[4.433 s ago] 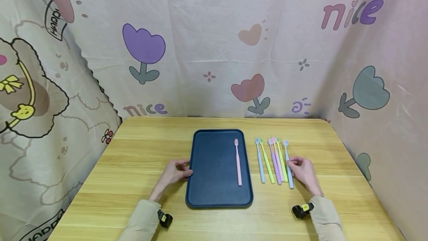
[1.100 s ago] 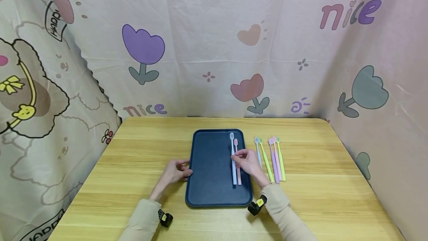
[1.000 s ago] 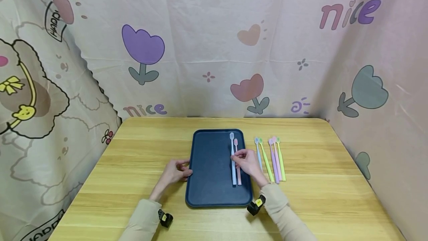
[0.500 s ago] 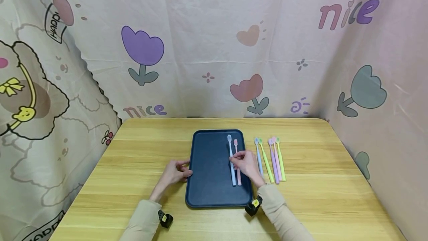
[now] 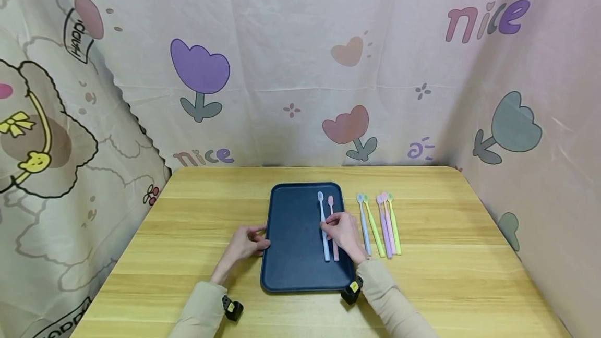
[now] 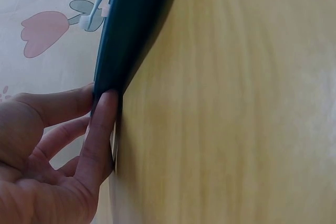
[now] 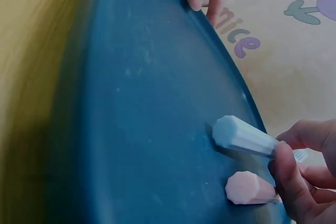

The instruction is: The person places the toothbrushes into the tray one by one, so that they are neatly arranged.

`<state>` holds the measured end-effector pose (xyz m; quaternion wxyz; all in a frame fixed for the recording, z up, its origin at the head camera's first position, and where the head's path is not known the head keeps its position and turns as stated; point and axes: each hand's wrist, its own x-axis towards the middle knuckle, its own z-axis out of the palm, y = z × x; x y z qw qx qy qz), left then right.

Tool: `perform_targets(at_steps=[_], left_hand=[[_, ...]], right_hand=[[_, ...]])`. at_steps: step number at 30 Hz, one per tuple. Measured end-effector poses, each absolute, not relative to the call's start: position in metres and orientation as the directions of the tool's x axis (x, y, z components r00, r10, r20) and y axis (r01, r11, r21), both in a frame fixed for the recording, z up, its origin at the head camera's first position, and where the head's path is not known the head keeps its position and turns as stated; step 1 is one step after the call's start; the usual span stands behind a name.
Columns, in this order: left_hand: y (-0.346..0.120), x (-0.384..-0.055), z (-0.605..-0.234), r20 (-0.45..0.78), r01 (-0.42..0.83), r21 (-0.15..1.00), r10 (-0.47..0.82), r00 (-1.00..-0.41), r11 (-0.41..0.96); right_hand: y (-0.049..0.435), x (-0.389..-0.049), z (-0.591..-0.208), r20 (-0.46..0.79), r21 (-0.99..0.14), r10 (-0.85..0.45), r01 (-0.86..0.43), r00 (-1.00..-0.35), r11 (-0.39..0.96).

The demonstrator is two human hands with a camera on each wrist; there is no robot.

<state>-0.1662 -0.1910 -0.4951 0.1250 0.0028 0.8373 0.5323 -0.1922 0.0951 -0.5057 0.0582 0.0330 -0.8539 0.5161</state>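
A dark blue rectangular tray point(image 5: 293, 244) lies on the table. My left hand point(image 5: 245, 243) grips its left rim between thumb and fingers, as the left wrist view shows up close. My right hand point(image 5: 344, 231), over the tray's right side, pinches a light blue toothbrush point(image 5: 325, 246) by the middle of its handle. Bristles point to the far side. Just right of it on the tray lies a pink toothbrush point(image 5: 336, 252), partly covered by my right fingers. In the right wrist view the blue handle end point(image 7: 239, 134) is close over the tray's surface.
Right of the tray several more toothbrushes lie side by side on the wooden table point(image 5: 441, 275): a blue one point(image 5: 364, 228), a green one point(image 5: 374, 228), then a purple one point(image 5: 385, 231), a pink one and another green one point(image 5: 394, 228) close together. A patterned curtain point(image 5: 272, 67) hangs behind.
My right hand has taken the light blue toothbrush from the right end of the row and brought it over the tray, then slightly further left. My left hand has stayed at the tray's rim.
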Motion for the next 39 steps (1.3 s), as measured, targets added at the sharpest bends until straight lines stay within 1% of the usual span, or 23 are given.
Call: perform_targets(at_steps=[3, 5, 10, 16, 26, 31, 39], left_hand=[[-0.1915, -0.1662, -0.4959, -0.196, -0.114, 0.894, 0.151, -0.969, 0.432], [-0.1919, -0.1663, -0.4966, -0.188, -0.103, 0.896, 0.159, -0.969, 0.432], [-0.1923, -0.1662, -0.4969, -0.186, -0.101, 0.898, 0.160, -0.969, 0.428], [-0.1917, -0.1663, -0.4970, -0.185, -0.100, 0.897, 0.161, -0.969, 0.430], [-0.1919, -0.1663, -0.4982, -0.196, -0.114, 0.897, 0.153, -0.969, 0.427], [-0.1914, -0.1659, -0.4973, -0.193, -0.110, 0.899, 0.156, -0.969, 0.425], [-0.1905, -0.1655, -0.4961, -0.203, -0.128, 0.896, 0.135, -0.970, 0.426]], right_hand=[[0.0937, -0.1913, -0.5069, 0.176, -0.860, 0.008, -0.150, -0.984, 0.488], [0.0925, -0.1909, -0.5065, 0.182, -0.844, 0.017, -0.147, -0.983, 0.515], [0.0902, -0.1908, -0.5045, 0.164, -0.812, 0.038, -0.113, -0.986, 0.573], [0.0905, -0.1922, -0.5064, 0.177, -0.786, 0.030, -0.123, -0.984, 0.606], [0.0919, -0.1913, -0.5057, 0.278, -0.681, -0.017, -0.210, -0.960, 0.701], [0.0933, -0.1887, -0.5055, 0.265, -0.681, -0.022, -0.204, -0.964, 0.703], [0.0949, -0.1855, -0.5078, 0.287, -0.649, -0.066, -0.245, -0.956, 0.720]])
